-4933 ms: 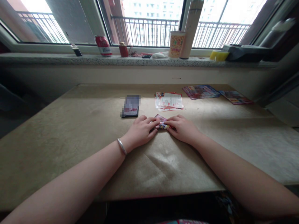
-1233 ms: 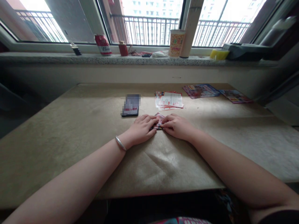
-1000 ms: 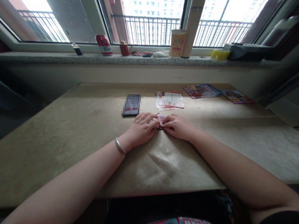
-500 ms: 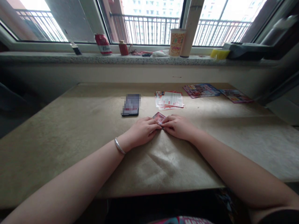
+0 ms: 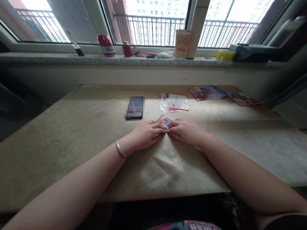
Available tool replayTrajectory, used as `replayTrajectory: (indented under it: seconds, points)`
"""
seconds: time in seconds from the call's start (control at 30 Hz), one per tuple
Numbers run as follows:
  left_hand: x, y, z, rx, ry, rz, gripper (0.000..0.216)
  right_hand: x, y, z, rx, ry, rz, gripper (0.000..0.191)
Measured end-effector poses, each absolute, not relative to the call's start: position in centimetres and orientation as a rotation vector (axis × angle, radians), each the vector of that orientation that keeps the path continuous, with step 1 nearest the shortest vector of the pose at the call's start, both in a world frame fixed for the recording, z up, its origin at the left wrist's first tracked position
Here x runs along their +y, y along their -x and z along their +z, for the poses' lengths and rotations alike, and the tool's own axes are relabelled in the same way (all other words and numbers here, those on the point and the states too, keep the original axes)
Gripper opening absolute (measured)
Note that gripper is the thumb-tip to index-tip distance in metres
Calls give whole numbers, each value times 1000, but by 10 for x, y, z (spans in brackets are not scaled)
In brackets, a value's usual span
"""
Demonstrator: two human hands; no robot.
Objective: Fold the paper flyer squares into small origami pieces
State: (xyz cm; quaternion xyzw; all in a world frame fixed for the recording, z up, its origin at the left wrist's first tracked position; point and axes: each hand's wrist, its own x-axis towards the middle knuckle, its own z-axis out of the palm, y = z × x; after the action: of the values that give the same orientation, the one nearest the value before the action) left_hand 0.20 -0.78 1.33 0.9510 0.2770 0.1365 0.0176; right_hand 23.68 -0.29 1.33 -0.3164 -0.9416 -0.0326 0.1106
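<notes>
A small printed card or packet (image 5: pixel 164 121), reddish with coloured print, lies tilted on the table between my hands; which of the two it is I cannot tell. My left hand (image 5: pixel 149 134) grips its near left edge with thumb and fingers pressed together. At the near right edge, my right hand (image 5: pixel 183 130) has its fingers closed on the same piece. The fingertips of both hands almost meet at its near corner. Just beyond is a loose stack of white sheets with red print (image 5: pixel 176 101). To the left lies a dark phone-like object (image 5: pixel 135 107), partly blurred.
Colourful printed packets (image 5: pixel 208 92) lie at the back right, with another pile (image 5: pixel 242 98) beside them. On the windowsill (image 5: pixel 144 61) stand a red can (image 5: pixel 106 45), a small red bottle (image 5: pixel 127 49), a patterned paper cup (image 5: pixel 182 43) and a yellow item (image 5: pixel 225 55).
My right hand has shifted slightly right and its fingers have drawn back, so more of the card or packet's face shows. My left hand stays almost in place.
</notes>
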Motion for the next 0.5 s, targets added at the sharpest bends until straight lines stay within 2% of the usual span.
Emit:
replayTrajectory:
  seconds: [0.2, 0.5]
  points:
    - [-10, 0, 14, 868, -2951, 390, 35, -6, -236, 16, -2770, 855, -88, 28]
    - [-9, -1, 12, 874, -2950, 385, 34, -1, -240, 17, -2723, 940, 102, 22]
